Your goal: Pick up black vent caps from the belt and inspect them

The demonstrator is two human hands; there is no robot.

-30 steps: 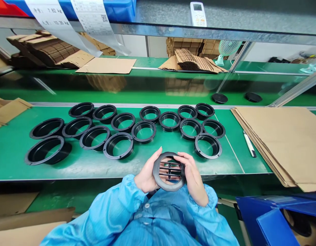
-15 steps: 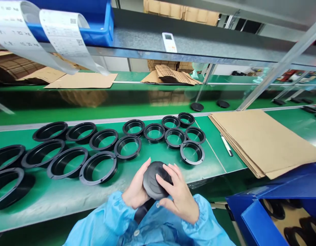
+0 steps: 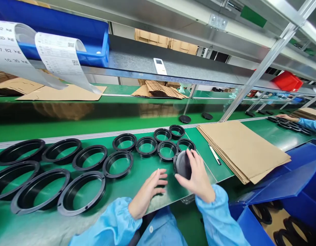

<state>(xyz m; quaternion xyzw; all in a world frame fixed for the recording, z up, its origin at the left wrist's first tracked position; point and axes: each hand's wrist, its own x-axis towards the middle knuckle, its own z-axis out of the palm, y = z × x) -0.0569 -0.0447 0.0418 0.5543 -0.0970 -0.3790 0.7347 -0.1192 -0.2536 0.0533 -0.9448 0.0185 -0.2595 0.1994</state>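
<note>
A black round cap (image 3: 183,164) is held on edge, tilted, between the thumb and fingers of my right hand (image 3: 197,172). It is at the front right of the group of black flanged rings, covering the nearest ring there; I cannot tell if it touches that ring. My left hand (image 3: 151,193) is open over the table's front edge, fingers stretched toward the right and holding nothing. Closest beyond it are a black flanged ring (image 3: 131,165) and, further left, a larger-looking black ring (image 3: 103,191).
Stacked cardboard sheets (image 3: 243,150) lie at the right beside a white marker (image 3: 214,154). A blue box (image 3: 273,194) holding black rings stands below the right edge. Overhead runs a shelf (image 3: 132,58) with a blue bin (image 3: 106,51). A co-worker's hand (image 3: 288,118) is far right.
My right hand has carried the cap forward and right, away from my left hand. The left hand has let go of it and opened. The view has shifted up and right.
</note>
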